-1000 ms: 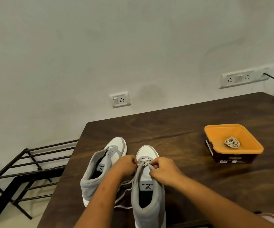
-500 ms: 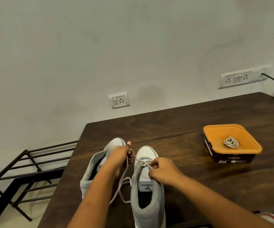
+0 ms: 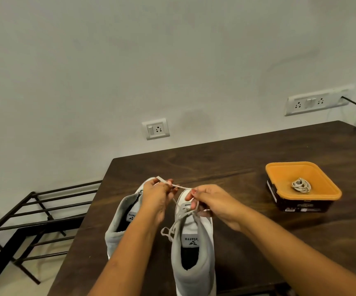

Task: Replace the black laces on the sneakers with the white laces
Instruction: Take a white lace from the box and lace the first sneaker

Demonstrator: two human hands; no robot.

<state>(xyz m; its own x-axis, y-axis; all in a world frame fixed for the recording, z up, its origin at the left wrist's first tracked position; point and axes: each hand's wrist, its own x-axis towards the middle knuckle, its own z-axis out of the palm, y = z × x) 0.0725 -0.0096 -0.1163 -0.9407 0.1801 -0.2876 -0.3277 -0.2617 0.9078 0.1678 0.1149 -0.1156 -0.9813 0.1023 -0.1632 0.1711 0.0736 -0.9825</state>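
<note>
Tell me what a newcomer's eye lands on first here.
Two hands work over the dark wooden table: the left hand and right hand each pinch a pale lace stretched taut between them above the nearer grey-and-white sneaker. Off to the right, an orange-topped box holds a coiled lace.

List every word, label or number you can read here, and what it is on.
"elarro": on the tongue of the laced sneaker.
Likely the same word, tilted and partly hidden: on the tongue of the other sneaker.
Stickers on the black box: too small to read.
</note>
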